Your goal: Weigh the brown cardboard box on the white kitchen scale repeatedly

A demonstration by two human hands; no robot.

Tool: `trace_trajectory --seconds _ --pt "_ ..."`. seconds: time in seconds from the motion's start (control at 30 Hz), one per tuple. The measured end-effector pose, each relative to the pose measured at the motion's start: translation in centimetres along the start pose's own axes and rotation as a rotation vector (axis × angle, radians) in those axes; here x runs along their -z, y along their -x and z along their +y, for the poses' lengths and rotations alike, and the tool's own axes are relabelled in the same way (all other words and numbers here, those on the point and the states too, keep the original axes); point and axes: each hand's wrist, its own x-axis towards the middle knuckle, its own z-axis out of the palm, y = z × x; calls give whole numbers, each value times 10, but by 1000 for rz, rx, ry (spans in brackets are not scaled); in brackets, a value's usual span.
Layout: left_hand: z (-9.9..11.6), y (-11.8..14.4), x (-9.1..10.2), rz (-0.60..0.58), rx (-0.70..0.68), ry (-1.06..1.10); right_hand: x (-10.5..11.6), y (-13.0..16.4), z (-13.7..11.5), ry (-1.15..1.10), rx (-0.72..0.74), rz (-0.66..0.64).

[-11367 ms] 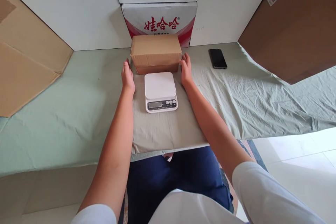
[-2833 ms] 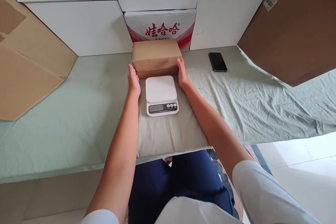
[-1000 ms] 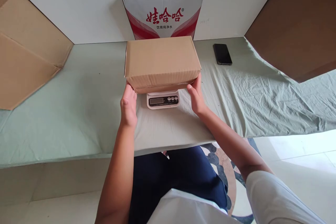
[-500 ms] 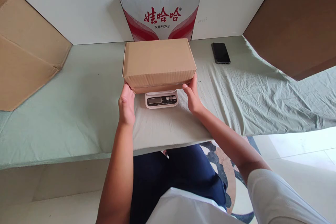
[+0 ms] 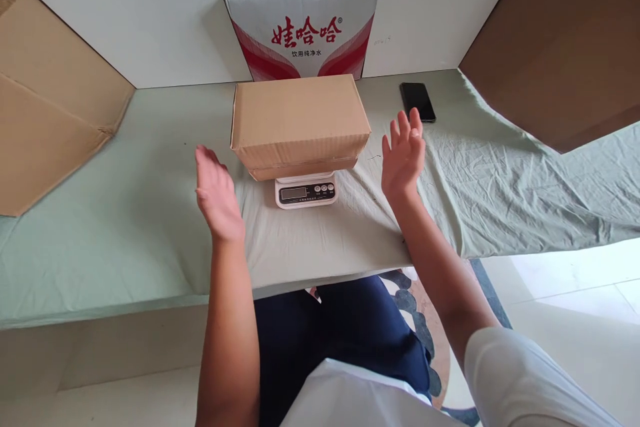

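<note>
**Cardboard box resting on the scale, both hands off it**

A closed brown cardboard box point(image 5: 299, 120) sits in the upper middle of the frame on top of a white kitchen scale point(image 5: 305, 191). The box covers the weighing plate, so only the scale's front strip with its display and round buttons shows beneath the box's near edge. What the display reads is too small to tell.

The left hand point(image 5: 216, 195) hangs to the left of the box, palm turned toward it, fingers spread and holding nothing. The right hand point(image 5: 403, 155) is raised on the right side, also spread flat and empty, apart from the box's right end.

The scale stands on a pale grey-green cloth point(image 5: 500, 180) that covers the table and wrinkles toward the right of the frame. A black phone point(image 5: 417, 101) lies face up on the cloth, just above the right hand in the picture. Behind the box, at top centre, leans a white carton with red lettering point(image 5: 303, 33), set among plain white panels point(image 5: 140, 27). Flattened brown cardboard point(image 5: 45, 120) leans at the left edge, and a darker brown sheet point(image 5: 565, 47) fills the upper right corner. At the bottom are the person's dark blue trousers point(image 5: 340, 327).
</note>
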Motion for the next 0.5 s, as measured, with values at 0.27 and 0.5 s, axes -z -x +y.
trace_trajectory --seconds 0.27,0.5 --pt "6 4 -11 -156 66 -8 -22 17 14 12 -57 -196" --pt "14 7 -16 -178 93 13 -29 21 17 131 -21 -320"
